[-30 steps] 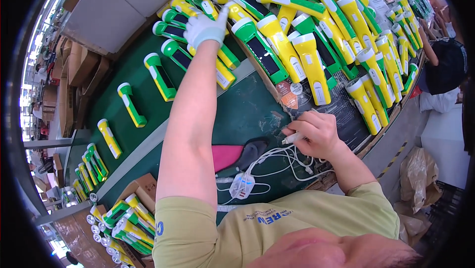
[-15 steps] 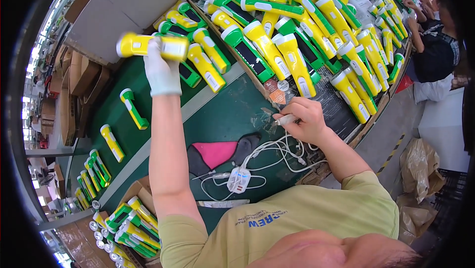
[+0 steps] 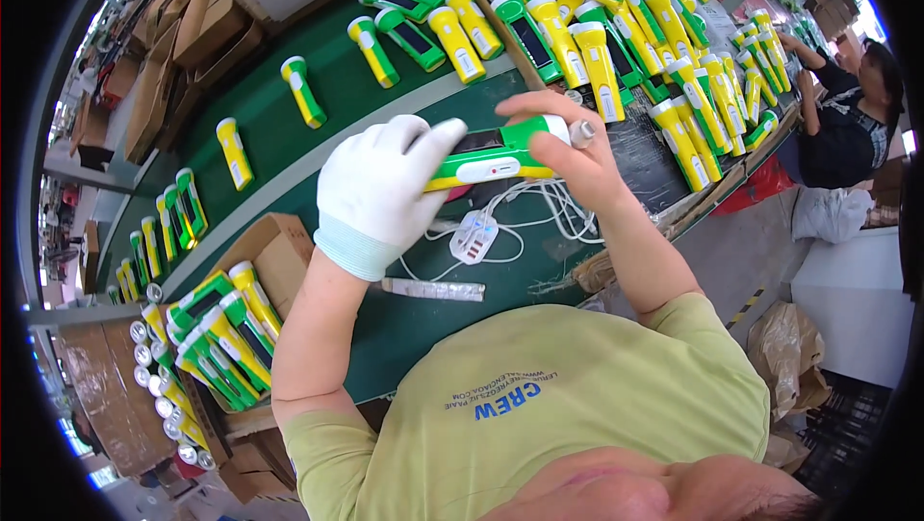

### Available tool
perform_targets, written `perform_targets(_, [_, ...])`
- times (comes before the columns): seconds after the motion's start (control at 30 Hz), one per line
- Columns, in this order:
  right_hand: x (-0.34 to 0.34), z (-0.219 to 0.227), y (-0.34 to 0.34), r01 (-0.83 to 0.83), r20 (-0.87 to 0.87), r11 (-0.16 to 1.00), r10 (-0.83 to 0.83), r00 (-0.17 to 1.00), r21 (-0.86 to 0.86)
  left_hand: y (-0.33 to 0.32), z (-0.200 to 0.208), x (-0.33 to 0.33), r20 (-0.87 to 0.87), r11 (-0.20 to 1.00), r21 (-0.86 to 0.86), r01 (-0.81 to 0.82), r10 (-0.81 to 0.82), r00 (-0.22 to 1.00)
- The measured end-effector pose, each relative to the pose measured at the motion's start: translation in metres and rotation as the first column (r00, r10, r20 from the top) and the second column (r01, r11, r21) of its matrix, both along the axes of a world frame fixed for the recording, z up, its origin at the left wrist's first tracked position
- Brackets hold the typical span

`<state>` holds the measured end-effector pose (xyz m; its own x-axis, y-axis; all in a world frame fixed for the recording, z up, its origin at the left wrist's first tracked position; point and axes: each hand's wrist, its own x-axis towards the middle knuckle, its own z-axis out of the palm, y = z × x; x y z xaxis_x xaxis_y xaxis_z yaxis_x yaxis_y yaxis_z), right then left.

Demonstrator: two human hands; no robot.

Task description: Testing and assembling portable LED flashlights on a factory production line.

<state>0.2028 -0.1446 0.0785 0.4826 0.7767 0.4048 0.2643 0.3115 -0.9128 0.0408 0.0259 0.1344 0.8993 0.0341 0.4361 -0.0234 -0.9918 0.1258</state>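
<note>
A yellow and green flashlight (image 3: pixel 529 141) with a dark solar panel on its side lies crosswise between my hands. My left hand (image 3: pixel 375 184), in a white glove, is closed round its left end. My bare right hand (image 3: pixel 587 170) grips the white head end with thumb and fingers. A white cable plug (image 3: pixel 581 133) also sticks out from the right hand's fingers. Beneath the flashlight, a white charging block (image 3: pixel 474 236) with several white cables (image 3: pixel 549 202) rests on the green table.
Many flashlights are heaped on the bench (image 3: pixel 630 131) at the back right. More stand along a green conveyor (image 3: pixel 260 151) on the left. A cardboard box (image 3: pixel 279 261) of flashlights is at the near left. Another person (image 3: pixel 857 102) is at the far right.
My left hand has brought the flashlight from the far left to in front of my body. My right hand, with the plug, has met its head end. The view has shifted.
</note>
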Motion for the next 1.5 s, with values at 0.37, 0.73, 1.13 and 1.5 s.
perform_targets(0.37, [0.003,0.004,0.031,0.070,-0.183,0.952,-0.130,0.975,-0.299,0.057,-0.039,-0.104,0.138,0.443,-0.879,-0.177,0.591,0.795])
perform_targets(0.73, [-0.025,-0.005,0.022,-0.023,-0.063,0.984,0.012,0.998,-0.178,-0.007,-0.115,-0.016,-0.032,-0.358,-0.933,0.046,0.209,0.977])
perform_targets(1.13, [-0.058,-0.035,0.026,-0.094,0.046,0.969,0.108,0.993,-0.229,-0.010,-0.126,-0.030,-0.104,-0.680,-0.718,0.152,0.319,0.942])
perform_targets(1.5, [-0.057,-0.038,0.048,-0.205,0.453,0.963,0.263,0.851,-0.174,-0.012,-0.113,-0.023,0.170,-0.073,-0.976,0.205,0.332,0.928])
